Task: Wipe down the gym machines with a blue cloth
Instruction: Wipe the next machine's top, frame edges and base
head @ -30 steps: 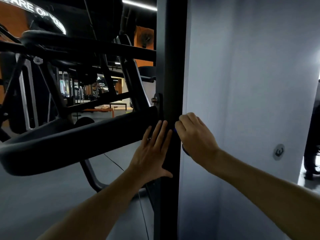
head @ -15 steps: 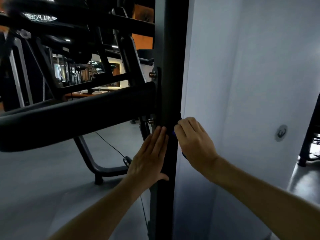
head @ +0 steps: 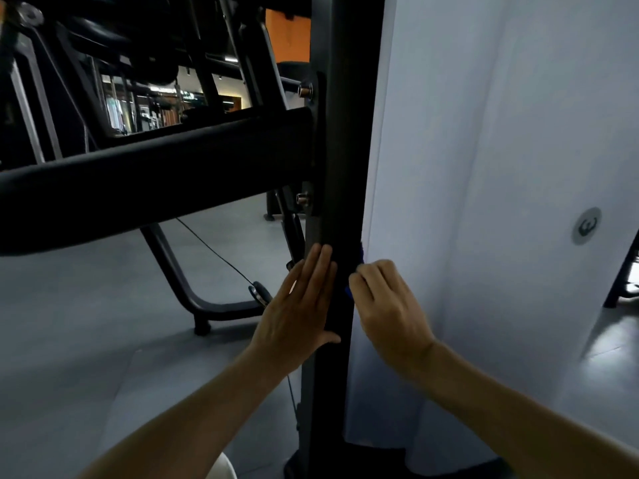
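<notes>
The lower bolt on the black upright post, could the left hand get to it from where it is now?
Probably yes. The left hand lies flat on the upright post just below the lower bolt, and nothing sits between them.

A round emblem (head: 586, 225) sits on the pale wall (head: 484, 167) above grey floor (head: 69, 323)
</notes>
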`<state>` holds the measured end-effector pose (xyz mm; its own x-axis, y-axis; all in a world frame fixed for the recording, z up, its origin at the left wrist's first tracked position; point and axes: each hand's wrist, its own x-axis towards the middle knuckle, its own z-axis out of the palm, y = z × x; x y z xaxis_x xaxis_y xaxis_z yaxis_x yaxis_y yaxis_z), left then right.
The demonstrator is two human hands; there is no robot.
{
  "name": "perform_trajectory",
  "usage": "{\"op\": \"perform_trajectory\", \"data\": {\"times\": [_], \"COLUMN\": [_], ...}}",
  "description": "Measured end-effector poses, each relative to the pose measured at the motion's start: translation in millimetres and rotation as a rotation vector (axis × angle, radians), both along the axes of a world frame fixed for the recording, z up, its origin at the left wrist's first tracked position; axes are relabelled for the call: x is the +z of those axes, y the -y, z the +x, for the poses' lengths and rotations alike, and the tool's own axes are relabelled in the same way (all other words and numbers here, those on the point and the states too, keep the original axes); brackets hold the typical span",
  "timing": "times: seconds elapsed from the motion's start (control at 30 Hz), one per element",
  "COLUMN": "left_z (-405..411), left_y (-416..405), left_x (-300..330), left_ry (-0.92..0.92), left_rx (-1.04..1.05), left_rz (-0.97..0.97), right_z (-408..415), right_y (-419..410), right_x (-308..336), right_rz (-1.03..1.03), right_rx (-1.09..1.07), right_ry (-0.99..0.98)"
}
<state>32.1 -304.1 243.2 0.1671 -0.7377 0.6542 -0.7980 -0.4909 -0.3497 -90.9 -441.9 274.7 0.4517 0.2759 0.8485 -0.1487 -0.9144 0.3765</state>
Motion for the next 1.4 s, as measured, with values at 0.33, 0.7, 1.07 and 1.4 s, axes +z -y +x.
{"op": "perform_trajectory", "data": {"times": [0.33, 0.7, 1.07, 1.4], "left_z": [-1.8, -6.3, -11.4, -3.6], "left_y": [2.3, -2.4, -3.8, -2.7], "left_x": [-4.2, -32.8, -36.5, -75.4], "left_ry": [-0.021, -0.034, -0.076, -0.048], "left_rx": [0.042, -0.003, 0.022, -0.057], "left_rz": [0.011, -0.03, -0.041, -0.068], "right_z": [3.6, -2.0, 13.0, 2.0], "right_y": [1.2, 1.2, -9.8, 0.8], "right_x": [21.4, -70.8, 44.4, -98.7], "right_rz": [0.028, 0.099, 0.103, 0.119], "right_rx": [-0.052, 0.042, -0.003, -0.005], "right_ry": [0.07, -0.124, 0.158, -0.024]}}
